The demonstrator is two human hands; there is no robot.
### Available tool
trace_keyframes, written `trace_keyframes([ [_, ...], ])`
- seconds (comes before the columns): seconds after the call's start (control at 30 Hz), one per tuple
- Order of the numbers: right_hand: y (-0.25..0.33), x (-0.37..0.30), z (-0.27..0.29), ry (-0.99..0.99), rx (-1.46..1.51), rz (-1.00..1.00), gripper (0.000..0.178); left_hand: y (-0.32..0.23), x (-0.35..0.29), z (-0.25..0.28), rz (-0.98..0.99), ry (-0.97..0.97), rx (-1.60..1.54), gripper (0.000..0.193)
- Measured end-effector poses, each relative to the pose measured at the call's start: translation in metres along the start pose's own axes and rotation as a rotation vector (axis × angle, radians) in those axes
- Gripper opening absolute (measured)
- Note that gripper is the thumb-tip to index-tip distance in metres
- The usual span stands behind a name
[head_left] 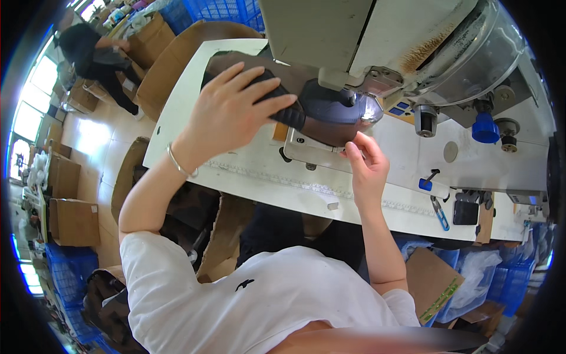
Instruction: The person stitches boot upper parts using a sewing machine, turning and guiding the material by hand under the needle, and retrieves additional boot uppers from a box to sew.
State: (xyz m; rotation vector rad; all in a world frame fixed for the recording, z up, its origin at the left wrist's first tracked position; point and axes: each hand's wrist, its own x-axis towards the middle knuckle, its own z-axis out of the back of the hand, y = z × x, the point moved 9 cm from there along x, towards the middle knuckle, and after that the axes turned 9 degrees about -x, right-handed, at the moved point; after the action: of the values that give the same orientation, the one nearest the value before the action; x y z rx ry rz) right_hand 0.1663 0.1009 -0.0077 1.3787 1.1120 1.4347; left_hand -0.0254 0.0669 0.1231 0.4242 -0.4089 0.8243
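Observation:
A dark brown and black sewn piece [323,105], with a ribbed black strip, lies on the white table under the head of a sewing machine [315,35]. My left hand [227,112] rests on its left part, fingers spread and pressing flat. At its near right edge, close to the lit needle area, my right hand [370,162] has thumb and fingers pinched together on the rim. The needle itself is hard to make out. A bangle circles my left wrist.
A ruler strip [283,178] runs along the front of the white table [236,171]. To the right lie blue-handled snips [440,213] and a black box-like item [466,213]. Cardboard boxes [73,222] and blue crates stand around. Another person [94,53] works at the far left.

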Motion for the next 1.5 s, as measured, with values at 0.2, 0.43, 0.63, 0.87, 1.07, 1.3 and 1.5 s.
trace_keyframes([
  [0.2, -0.006, -0.011, 0.009, -0.009, -0.03, -0.052, 0.023, 0.028, 0.018, -0.005, 0.018, 0.018, -0.108, 0.032],
  [0.43, -0.07, -0.028, 0.036, -0.004, -0.219, -0.134, 0.018, 0.026, 0.011, -0.012, -0.003, 0.042, -0.111, 0.047],
  [0.63, -0.093, -0.037, 0.032, 0.05, -0.303, -0.146, 0.017, 0.015, 0.003, -0.018, 0.049, -0.02, 0.182, 0.036],
  [0.87, -0.097, -0.038, 0.033, 0.087, -0.404, -0.135, 0.018, 0.028, -0.053, -0.008, 0.136, -0.223, 0.315, 0.026],
  [1.07, -0.108, -0.039, 0.034, 0.109, -0.362, -0.173, 0.019, 0.189, -0.158, -0.006, 0.638, -0.245, 0.164, 0.071],
  [1.3, -0.09, -0.038, 0.019, 0.114, -0.513, -0.076, 0.02, 0.226, -0.532, -0.01, 1.629, -0.502, 0.394, 0.038],
  [1.5, -0.093, -0.032, 0.019, 0.14, -0.616, -0.045, 0.018, 0.058, -0.784, -0.156, 2.45, -0.408, -0.193, 0.067],
])
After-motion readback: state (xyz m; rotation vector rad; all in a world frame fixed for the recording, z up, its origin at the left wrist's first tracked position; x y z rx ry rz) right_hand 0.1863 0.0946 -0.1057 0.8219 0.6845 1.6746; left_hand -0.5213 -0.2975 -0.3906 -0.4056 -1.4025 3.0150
